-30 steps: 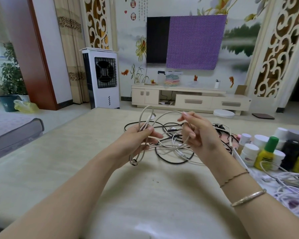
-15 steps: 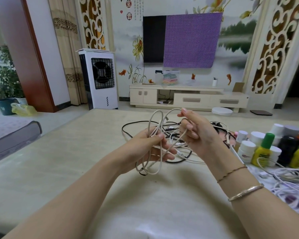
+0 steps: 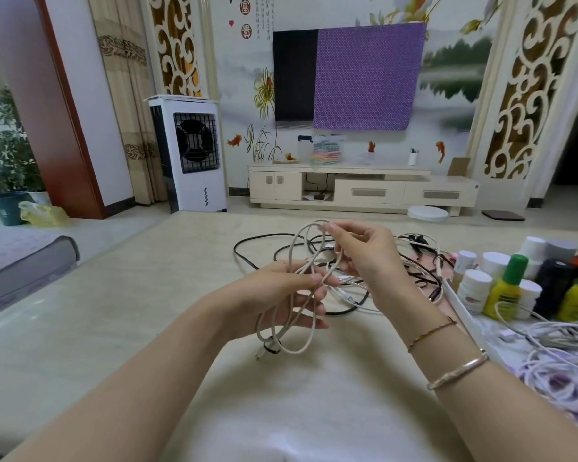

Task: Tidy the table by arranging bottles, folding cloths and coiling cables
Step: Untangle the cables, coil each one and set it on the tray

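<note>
Here, two hands (image 3: 274,295) (image 3: 370,258), one cable (image 3: 300,315)

The cable (image 3: 309,288) looped in my fingers (image 3: 314,278) is pale beige-white. My worktop (image 3: 114,311) is cream. Black cables (image 3: 247,258) lie tangled on it beside white-capped jars (image 3: 475,288) and yellow bottles (image 3: 504,291) with green caps. A purple dotted cloth (image 3: 364,78) covers the black television (image 3: 294,75).
</note>
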Motion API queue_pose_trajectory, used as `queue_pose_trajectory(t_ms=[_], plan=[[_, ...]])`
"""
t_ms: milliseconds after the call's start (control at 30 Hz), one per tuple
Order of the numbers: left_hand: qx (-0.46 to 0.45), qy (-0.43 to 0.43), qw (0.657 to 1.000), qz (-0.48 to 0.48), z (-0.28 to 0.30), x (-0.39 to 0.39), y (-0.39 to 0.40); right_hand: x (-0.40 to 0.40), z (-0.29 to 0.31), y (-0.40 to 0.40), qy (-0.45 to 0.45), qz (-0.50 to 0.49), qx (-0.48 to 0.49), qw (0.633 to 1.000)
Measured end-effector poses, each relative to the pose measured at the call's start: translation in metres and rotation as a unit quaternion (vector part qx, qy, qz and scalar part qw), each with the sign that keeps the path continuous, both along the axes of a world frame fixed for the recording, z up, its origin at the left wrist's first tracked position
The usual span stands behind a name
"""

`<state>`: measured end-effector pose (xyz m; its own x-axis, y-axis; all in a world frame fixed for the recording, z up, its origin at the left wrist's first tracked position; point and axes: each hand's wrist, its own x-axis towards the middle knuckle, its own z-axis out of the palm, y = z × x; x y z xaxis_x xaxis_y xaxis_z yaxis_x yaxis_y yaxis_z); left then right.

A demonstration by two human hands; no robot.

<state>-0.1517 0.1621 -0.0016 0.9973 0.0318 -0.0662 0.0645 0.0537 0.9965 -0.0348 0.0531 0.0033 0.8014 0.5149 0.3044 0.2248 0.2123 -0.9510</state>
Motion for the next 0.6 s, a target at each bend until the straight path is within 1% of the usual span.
queue_pose_trajectory(t_ms=[100,167,200,267,367,467,600], plan=[[-0.064,-0.027,0.996,0.061,0.000,0.003,0.002,-0.002,-0.003,0.004,0.006,-0.012,-0.013,1.000],[-0.119,-0.059,0.985,0.111,0.001,0.006,0.007,-0.003,-0.008,0.004,0.001,-0.012,-0.039,0.999],[-0.143,-0.076,0.977,0.139,0.001,0.006,0.011,-0.005,-0.010,0.003,-0.004,0.004,-0.058,0.998],[-0.187,-0.104,0.960,0.182,0.002,0.006,0.018,-0.008,-0.015,0.001,-0.043,0.062,-0.112,0.991],[-0.227,-0.129,0.939,0.225,0.005,0.004,0.026,-0.017,-0.019,-0.001,-0.119,0.134,-0.176,0.968],[-0.276,-0.147,0.917,0.248,0.005,0.004,0.033,-0.029,-0.024,0.001,-0.179,0.170,-0.181,0.952],[-0.315,-0.162,0.899,0.255,0.005,0.004,0.037,-0.040,-0.036,0.011,-0.265,0.155,-0.164,0.937]])
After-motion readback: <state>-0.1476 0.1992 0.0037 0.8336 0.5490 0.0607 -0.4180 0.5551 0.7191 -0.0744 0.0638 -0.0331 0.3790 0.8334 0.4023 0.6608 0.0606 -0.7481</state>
